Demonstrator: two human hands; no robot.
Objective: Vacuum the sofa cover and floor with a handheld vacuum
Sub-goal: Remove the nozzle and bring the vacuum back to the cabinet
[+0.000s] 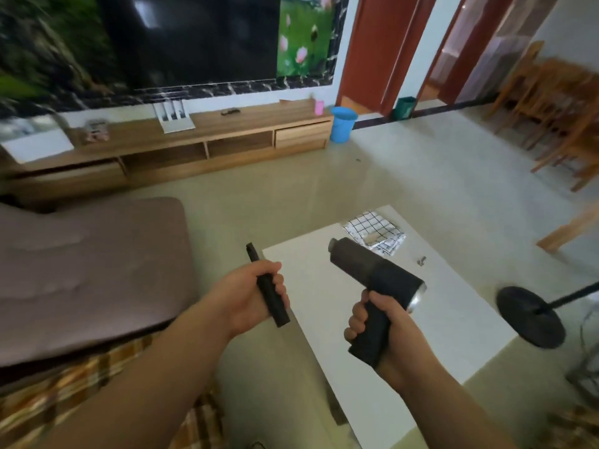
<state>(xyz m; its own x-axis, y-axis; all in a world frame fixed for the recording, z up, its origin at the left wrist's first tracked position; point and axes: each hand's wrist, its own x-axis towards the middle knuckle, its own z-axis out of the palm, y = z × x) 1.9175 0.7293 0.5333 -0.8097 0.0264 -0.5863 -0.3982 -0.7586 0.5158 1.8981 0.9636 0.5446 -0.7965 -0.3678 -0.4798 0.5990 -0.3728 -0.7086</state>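
My right hand [385,322] grips the pistol handle of a black handheld vacuum [372,270], whose barrel points up and to the left over a white table [453,319]. My left hand [256,293] is closed around a slim black nozzle attachment [267,286], held apart from the vacuum, tip pointing up. A brown sofa seat [87,270] lies at the left, with a plaid orange cover [81,384] on the part nearest me. Pale tiled floor [324,189] spreads between sofa and table.
A checked cloth [376,231] and a small metal piece [421,261] lie on the table. A black round stand base [531,315] sits at the right. Further off are a wooden TV cabinet [201,140], a blue bin [343,124] and wooden chairs [557,102].
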